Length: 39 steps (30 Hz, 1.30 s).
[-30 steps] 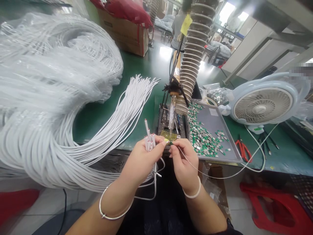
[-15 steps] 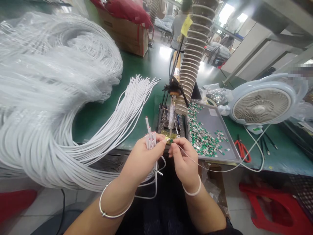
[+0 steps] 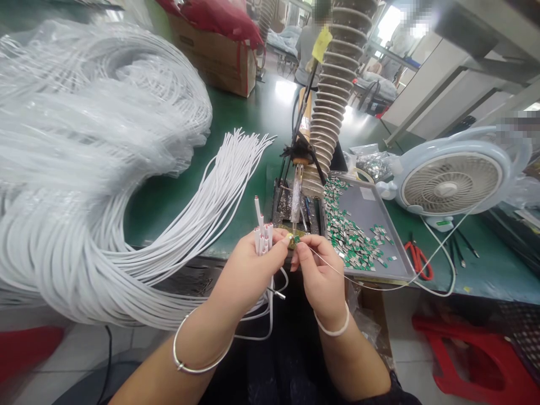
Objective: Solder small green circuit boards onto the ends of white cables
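My left hand [image 3: 247, 270] is closed around several white cables [image 3: 264, 239], their cut ends with reddish cores pointing up. Its thumb and forefinger pinch near a small green circuit board [image 3: 297, 239], just below the tip of an upright soldering iron [image 3: 297, 194]. Fingers of my right hand [image 3: 324, 275] are pinched together at the same spot, with a thin solder wire [image 3: 375, 288] running from them to the right. Which fingers hold the board is hard to make out. The iron's tip is very close to the board; whether they touch I cannot tell.
A large plastic-wrapped coil of white cable [image 3: 97, 129] covers the left. At right stand a metal tray [image 3: 375, 199] of small green-and-silver connectors, red-handled pliers [image 3: 419, 261] and a fan [image 3: 451, 180]. A ribbed duct [image 3: 337, 95] hangs behind the iron. A person stands in the background.
Both hands have shifted very slightly, and the held cable ends sit a little further right and higher. The solder wire lies in a slightly different curve.
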Tool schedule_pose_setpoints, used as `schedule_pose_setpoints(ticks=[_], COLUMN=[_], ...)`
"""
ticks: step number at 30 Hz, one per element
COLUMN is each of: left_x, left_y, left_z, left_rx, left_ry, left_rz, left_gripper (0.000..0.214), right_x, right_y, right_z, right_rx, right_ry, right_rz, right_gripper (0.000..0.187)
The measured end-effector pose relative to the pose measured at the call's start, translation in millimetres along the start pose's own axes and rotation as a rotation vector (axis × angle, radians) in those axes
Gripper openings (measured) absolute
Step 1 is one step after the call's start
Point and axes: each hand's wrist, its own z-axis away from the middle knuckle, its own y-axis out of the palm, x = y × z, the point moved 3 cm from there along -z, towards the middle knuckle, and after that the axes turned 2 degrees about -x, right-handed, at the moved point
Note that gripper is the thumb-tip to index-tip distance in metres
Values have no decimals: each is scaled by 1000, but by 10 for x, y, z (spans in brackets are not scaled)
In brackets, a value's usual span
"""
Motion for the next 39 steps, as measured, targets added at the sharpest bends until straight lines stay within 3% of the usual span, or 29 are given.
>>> schedule_pose_setpoints(ticks=[20,23,29,35,39], left_x=[65,47,-15,-34,-16], left_y=[-59,-60,-97,-59,-30], left_z=[31,26,34,58,73], left_rx=[-8,15,29,96,102], left_ry=[-10,-15,5,-7,-17], left_rz=[-31,-48,-179,-229,-222], left_gripper=[17,16,16,12,13], right_x=[-26,-45,14,16,-54], right_y=[21,-30,-125,-104,-104], right_z=[48,45,54,77,122], right_rx=[43,41,-20,43,29], right_ry=[65,-42,-446,-547,-517], right_rz=[-15,97,354,378,363], right_gripper=[9,7,13,24,31])
